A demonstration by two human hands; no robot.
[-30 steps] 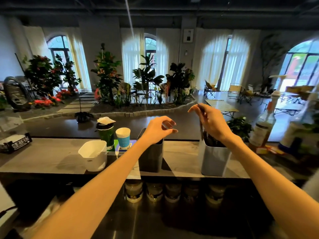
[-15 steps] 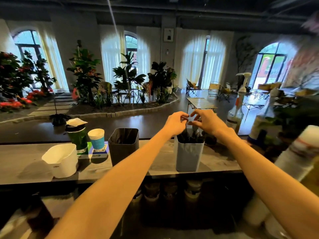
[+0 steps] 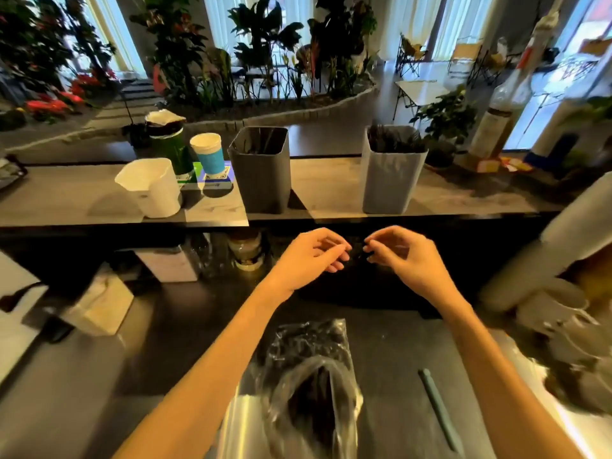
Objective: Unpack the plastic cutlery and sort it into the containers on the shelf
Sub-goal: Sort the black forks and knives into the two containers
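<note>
A clear plastic bag (image 3: 308, 376) of black cutlery lies on the dark counter just in front of me, its mouth toward me. On the shelf (image 3: 331, 183) above stand a dark grey container (image 3: 261, 173) with a few black pieces inside and a light grey container (image 3: 390, 180) packed with black cutlery (image 3: 394, 140). My left hand (image 3: 311, 256) and right hand (image 3: 404, 256) hover side by side below the shelf edge, above the bag. Their fingers are loosely curled, the fingertips almost meet, and I see nothing held.
A white tub (image 3: 149, 190), a green cup (image 3: 169, 144) and a blue cup (image 3: 208, 154) stand at the shelf's left. A teal pen-like stick (image 3: 437, 412) lies right of the bag. Bottles (image 3: 503, 111) and a white roll (image 3: 579, 226) crowd the right; jars (image 3: 245, 250) sit under the shelf.
Both hands have come down from the light grey container to below the shelf edge. My view has tipped down, and the bag on the counter now shows.
</note>
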